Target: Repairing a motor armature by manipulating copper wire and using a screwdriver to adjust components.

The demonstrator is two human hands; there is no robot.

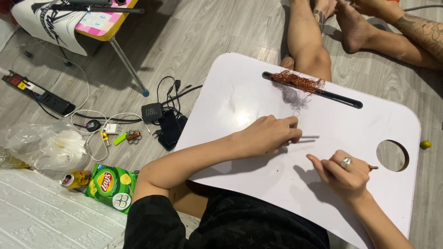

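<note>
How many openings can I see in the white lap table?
2. A long dark slot runs along the far edge of the white lap table, partly under tangled copper wire. A round hole is near the right hand.

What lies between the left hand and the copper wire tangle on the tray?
Bare white tray, head view: left hand, copper wire tangle.

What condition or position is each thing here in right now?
left hand: pinching a thin wire on the tray
right hand: closed on a small tool, ring on one finger
copper wire: tangled, lying over the slot
lap tray: flat across the legs
soda can: on its side
chip bag: flat on the floor
</note>
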